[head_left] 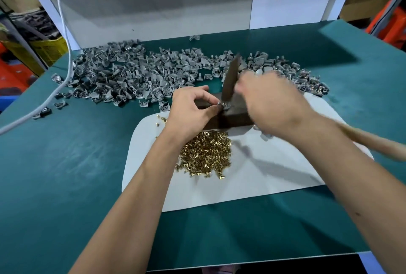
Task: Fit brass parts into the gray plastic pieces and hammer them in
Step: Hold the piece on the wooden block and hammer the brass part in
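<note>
My left hand (pixel 193 108) pinches a gray piece (pixel 221 105) on the dark block (pixel 236 117). My right hand (pixel 267 102) (blurry) grips the hammer (pixel 229 82), brass parts (pixel 206 152) at 6 o'clock.

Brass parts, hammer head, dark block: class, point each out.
brass parts (pixel 206 155), head view, middle of the heap.
hammer head (pixel 230 81), head view, its dark side face.
dark block (pixel 232 118), head view, its front face.

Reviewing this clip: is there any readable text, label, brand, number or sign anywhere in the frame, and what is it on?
None can be read.
White board at the back: blank.
White sheet under the brass parts: no print visible.
Gray plastic pieces: too small to show any marking.
Hammer in the right hand: motion-blurred, no marking legible.
Yellow crate at the left edge: no legible text.
</note>
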Available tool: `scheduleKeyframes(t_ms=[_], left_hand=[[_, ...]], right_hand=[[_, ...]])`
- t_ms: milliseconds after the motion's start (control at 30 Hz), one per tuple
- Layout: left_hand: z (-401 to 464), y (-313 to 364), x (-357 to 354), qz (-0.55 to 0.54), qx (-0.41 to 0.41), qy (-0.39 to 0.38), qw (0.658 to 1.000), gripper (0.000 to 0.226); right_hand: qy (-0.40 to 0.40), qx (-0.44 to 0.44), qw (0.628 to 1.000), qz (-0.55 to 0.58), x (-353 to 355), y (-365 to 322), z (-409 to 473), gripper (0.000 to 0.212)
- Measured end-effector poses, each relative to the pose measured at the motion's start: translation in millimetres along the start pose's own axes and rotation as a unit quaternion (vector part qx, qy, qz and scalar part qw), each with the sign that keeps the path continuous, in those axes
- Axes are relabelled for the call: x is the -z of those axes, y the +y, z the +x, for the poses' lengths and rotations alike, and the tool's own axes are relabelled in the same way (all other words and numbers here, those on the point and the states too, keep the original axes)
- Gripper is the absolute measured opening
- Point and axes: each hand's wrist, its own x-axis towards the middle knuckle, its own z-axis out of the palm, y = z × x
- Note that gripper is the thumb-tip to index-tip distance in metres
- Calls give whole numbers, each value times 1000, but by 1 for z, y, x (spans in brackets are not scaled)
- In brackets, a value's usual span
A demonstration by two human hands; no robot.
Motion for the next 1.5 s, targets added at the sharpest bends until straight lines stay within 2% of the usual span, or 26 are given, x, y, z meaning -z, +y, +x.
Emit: scheduleKeyframes(t_ms=[67, 100, 133, 233, 267, 367, 400, 467, 533, 567, 667, 733, 800, 867, 900, 967, 1033, 1100, 1167, 1200, 1233, 1300, 1333, 1433, 1500], left_hand=[[0, 1, 0, 0, 7, -2, 1000, 10], [0, 1, 0, 0, 10, -1, 1000, 10], [0, 1, 0, -1, 11, -2, 1000, 9], [1, -1, 0, -2, 2, -2, 1000, 7], [1, -1, 0, 1, 1, 1, 1000, 7], [1, 1, 0, -3, 11, -3, 1000, 9], [0, 1, -1, -4, 14, -4, 1000, 9], [0, 2, 0, -6, 12, -6, 1000, 8], [0, 0, 0, -10, 6, -5, 1000, 7], [0, 0, 0, -10, 2, -3, 1000, 7], [0, 2, -1, -13, 8, -3, 1000, 7], [0, 2, -1, -11, 14, -2, 1000, 6], [-1, 1, -1, -14, 8, -6, 1000, 5], [-1, 1, -1, -20, 1, -5, 1000, 5], [-1, 1, 0, -23, -1, -5, 1000, 6], [-1, 2, 0, -23, 0, -6, 1000, 6], [-2, 3, -1, -19, 4, -5, 1000, 7], [-2, 2, -1, -20, 4, -7, 1000, 8], [-1, 1, 0, -14, -6, -7, 1000, 6], [-1, 1, 0, -7, -10, -5, 1000, 5], [-2, 1, 0, -1, -12, -4, 1000, 6], [-2, 3, 1, 6, -12, -6, 1000, 10], [-2, 4, 1, 9, -14, -8, 1000, 12], [-3, 5, 3, 27, -17, -6, 999, 13], [-4, 5, 2, 52, -20, 7, 998, 16]], right_hand=[[-69, -20, 997, -28, -1, 0, 1, 18], [-66, -21, 997, -36, 2, 3, 4, 20], [-46, -15, 998, -38, 5, 5, 6, 22], [82, 2, 997, -1, 6, 5, 3, 23], [68, 9, 998, -3, 3, 3, 1, 23], [-57, -19, 998, -26, -2, 1, -2, 22], [-66, -16, 997, -46, 1, 5, 1, 21], [-21, -5, 998, -66, 10, 9, 7, 21], [81, 3, 996, -23, 12, 5, 5, 21], [88, 1, 996, -3, 9, 1, 3, 21], [-45, -21, 999, -17, -4, -4, -4, 21], [-64, -23, 996, -50, 5, 3, 4, 22], [3, -10, 998, -60, 13, 8, 7, 23], [78, -15, 997, -12, 11, 3, 4, 23], [59, -19, 998, 0, 6, -1, 1, 22], [-40, -27, 999, -15, -4, -6, -4, 21], [-79, -22, 995, -58, 3, 1, 3, 22], [-44, -24, 996, -70, 14, 7, 8, 22], [65, -27, 997, -27, 14, 6, 5, 21], [94, -27, 995, -2, 11, 3, 1, 20], [73, -27, 997, 7, 5, 0, -2, 19], [-34, -30, 999, -7, -4, -3, -6, 20], [-63, -31, 997, -20, -3, -1, -3, 20], [-70, -4, 996, -53, 7, 6, 4, 18], [-59, 9, 998, -31, 11, 15, 2, 22]])
